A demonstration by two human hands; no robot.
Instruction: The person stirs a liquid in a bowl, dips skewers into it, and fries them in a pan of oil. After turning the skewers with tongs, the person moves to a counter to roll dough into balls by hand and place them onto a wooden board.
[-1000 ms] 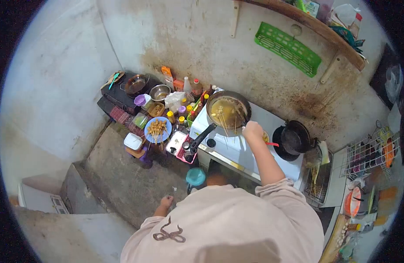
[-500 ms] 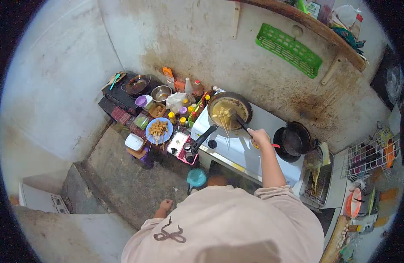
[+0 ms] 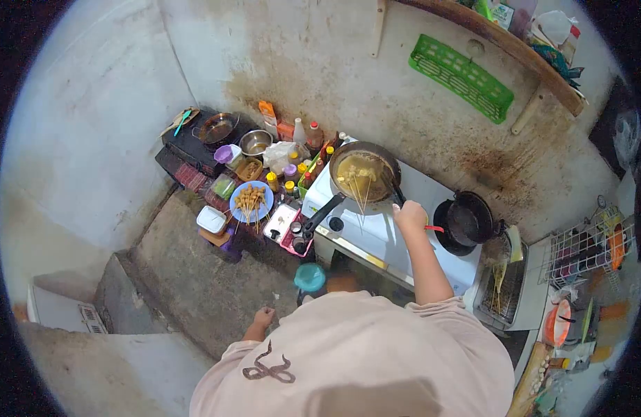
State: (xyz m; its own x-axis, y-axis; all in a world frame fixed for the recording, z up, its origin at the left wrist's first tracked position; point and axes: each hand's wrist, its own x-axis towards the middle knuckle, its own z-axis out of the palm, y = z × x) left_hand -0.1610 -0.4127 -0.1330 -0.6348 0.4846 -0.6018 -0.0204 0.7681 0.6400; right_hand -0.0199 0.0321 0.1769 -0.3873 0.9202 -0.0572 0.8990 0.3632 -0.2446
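My right hand is closed around the handle of a black spatula, whose lower end reaches into the right side of the frying pan. In the pan's yellowish oil lie several skewers, pale food pieces at their far ends and bare sticks crossing the near rim. The pan's black handle points toward the lower left. My left hand hangs low beside my body over the floor, its fingers curled in, with nothing seen in it. A blue plate of browned skewers stands on the low table to the left.
The pan sits on a white stove, with a dark wok to its right. Sauce bottles and a steel bowl crowd the left. A rack tray holds more sticks. A teal lidded container stands below the stove.
The spatula has moved from the middle of the pan to its right side, and my right hand has shifted slightly. My left hand stays low at my side.
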